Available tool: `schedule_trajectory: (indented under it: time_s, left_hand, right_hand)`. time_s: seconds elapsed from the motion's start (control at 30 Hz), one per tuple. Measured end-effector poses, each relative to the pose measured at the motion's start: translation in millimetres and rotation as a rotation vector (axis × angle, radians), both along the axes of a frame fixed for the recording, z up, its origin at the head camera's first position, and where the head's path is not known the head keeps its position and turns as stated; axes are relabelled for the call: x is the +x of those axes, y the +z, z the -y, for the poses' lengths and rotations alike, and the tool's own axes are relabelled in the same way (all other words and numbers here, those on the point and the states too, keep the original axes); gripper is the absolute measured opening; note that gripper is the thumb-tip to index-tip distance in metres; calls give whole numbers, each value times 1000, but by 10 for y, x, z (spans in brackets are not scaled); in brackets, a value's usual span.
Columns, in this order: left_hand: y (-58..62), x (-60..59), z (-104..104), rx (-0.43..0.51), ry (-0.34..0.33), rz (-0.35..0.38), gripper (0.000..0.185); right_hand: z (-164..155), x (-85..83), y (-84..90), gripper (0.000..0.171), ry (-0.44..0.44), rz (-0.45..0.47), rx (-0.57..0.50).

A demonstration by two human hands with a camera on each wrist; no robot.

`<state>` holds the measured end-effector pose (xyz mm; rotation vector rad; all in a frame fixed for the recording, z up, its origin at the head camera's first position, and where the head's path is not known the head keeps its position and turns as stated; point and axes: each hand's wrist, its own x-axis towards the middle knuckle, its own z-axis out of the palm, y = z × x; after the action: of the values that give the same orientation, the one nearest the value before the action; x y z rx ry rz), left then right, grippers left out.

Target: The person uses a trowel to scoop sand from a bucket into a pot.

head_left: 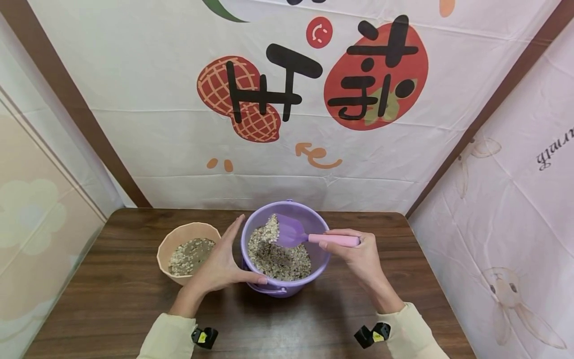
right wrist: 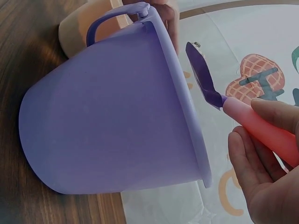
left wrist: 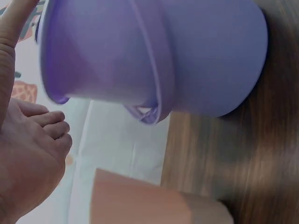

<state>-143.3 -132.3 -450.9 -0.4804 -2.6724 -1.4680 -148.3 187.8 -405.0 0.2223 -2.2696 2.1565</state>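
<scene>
Two hands | right hand fingers grip scoop over bucket | left hand fingers straight, bracing bucket

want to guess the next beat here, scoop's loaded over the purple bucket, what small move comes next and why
Probably carry the scoop left across to the beige bowl: it is heaped with grain above the purple bucket, the right hand holds its pink handle, and the left hand steadies the bucket.

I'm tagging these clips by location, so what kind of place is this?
Probably a staged indoor booth, not a real kitchen: printed cartoon fabric backdrops hang on three sides of a small dark wooden table, which bears only a purple plastic bucket and a tan bowl of grain.
</scene>
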Motion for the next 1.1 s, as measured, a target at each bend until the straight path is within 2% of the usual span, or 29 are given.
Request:
schedule_trajectory:
  time_s: [0.2,0.57,0.67,0.87,1.1]
  left_hand:
    - [66,33,198,-38,51,25,148]
    - [53,108,765,-54,193,16,144]
    - [29,139,904,-70,229,23,144]
    - [-54,204,1098,-111,276,69,144]
    - [-230,229,1208,-134,308,99,144]
  right_hand:
    - [0,-2,2,34,26,-13,-15]
    - [-12,-3,0,44,-18,12,-15]
    - [-19,-8,-8,46,-19,11,-11]
    - [-35,-8,-12,34,13,2,-8]
    - [-42,-8,-17,31,32,-2,-9]
